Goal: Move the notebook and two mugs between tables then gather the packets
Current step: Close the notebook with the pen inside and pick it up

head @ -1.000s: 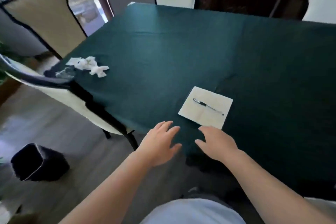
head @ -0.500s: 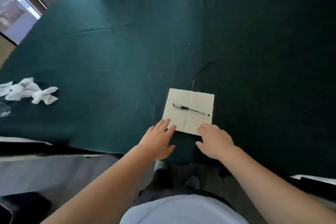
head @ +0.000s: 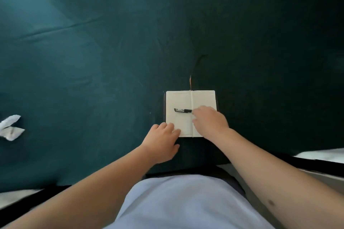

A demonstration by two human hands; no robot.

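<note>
Lying open and flat near the front edge of the bench (head: 111, 42), which is draped in a dark green cloth, the small cream-paged notebook with a dark cover (head: 181, 102) is carrying a black-and-silver pen (head: 182, 110) across its spine, and a thin ribbon marker (head: 190, 82) is trailing from its far edge. The left hand (head: 161, 142) is resting on the near left corner, fingers fairly straight, seemingly steadying the book. The right hand (head: 210, 121) is covering the right page with its fingertips at the pen's right end; whether this grip is clamped on the pen or merely touching it cannot be told. Clearing the pen probably comes before closing and lifting. White crumpled paper packets (head: 10, 128) are lying at the left edge; no mugs are showing.
</note>
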